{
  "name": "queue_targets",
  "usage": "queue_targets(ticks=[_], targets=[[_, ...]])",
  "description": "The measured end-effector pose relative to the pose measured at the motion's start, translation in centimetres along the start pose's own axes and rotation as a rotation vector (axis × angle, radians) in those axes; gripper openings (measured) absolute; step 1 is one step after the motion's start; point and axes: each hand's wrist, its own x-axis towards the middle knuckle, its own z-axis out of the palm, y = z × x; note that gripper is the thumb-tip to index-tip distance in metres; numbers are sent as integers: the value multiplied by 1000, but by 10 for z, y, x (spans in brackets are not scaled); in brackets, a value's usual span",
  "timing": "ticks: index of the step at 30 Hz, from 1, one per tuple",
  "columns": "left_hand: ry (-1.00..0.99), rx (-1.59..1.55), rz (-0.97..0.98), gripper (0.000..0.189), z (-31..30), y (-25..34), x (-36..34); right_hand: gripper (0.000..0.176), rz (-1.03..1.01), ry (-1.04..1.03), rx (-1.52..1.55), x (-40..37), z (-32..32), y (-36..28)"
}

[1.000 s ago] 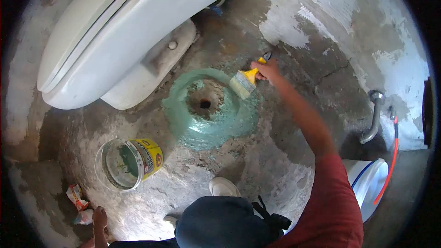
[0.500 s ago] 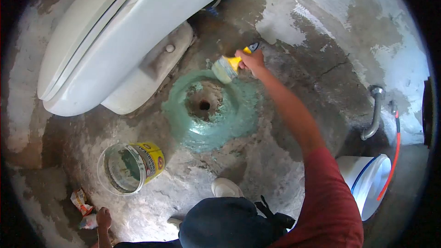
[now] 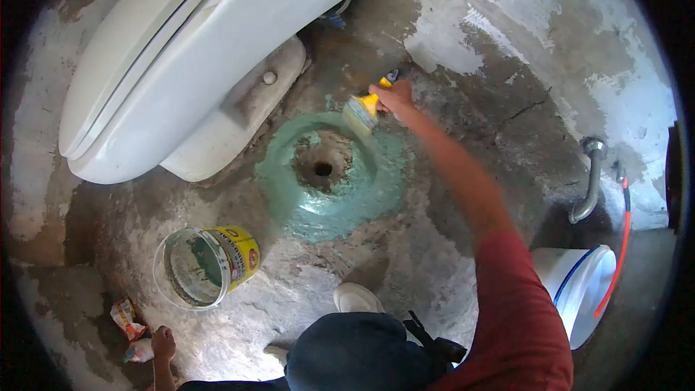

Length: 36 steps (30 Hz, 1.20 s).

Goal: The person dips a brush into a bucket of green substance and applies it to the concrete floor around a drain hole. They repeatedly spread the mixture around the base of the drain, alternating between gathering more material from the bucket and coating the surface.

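Observation:
My right hand (image 3: pixel 395 96) grips a paintbrush (image 3: pixel 367 107) with a yellow handle and a wide, coated head. Its bristles point down at the upper right edge of a wet green coating (image 3: pixel 391 156) on the floor. That coating forms a ring around a rough drain hole (image 3: pixel 323 169). At the lower left, my left hand (image 3: pixel 163 344) is curled closed, and nothing shows sticking out of it. Close by on the floor lie an orange-and-white packet (image 3: pixel 128 318) and a pale crumpled packet (image 3: pixel 139 350). A yellow-labelled plastic bucket (image 3: pixel 242 255) has green residue inside.
A white toilet (image 3: pixel 181 80) fills the upper left. On the right are a white bucket (image 3: pixel 561 268), a bent metal pipe (image 3: pixel 591 181) and a red hose (image 3: pixel 621 253). Patchy plastered wall (image 3: pixel 499 0) rises behind. My shoe (image 3: pixel 357 297) stands below the coated ring.
The brush has shifted slightly right and down along the coating's upper edge, its head turned a little. My left hand and the buckets look unmoved.

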Motion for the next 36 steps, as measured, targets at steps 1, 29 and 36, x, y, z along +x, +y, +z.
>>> queue_targets(ticks=[1,29,36], targets=[[-10,-4,-21,14,-1,-1,1,22,-5,19,28,3,12,-5],[-21,-86,-39,17,-13,13,-9,51,-406,40,-484,6,79,-43],[-56,-107,-98,20,5,-5,-10,44,-99,-268,-390,10,78,-53]])
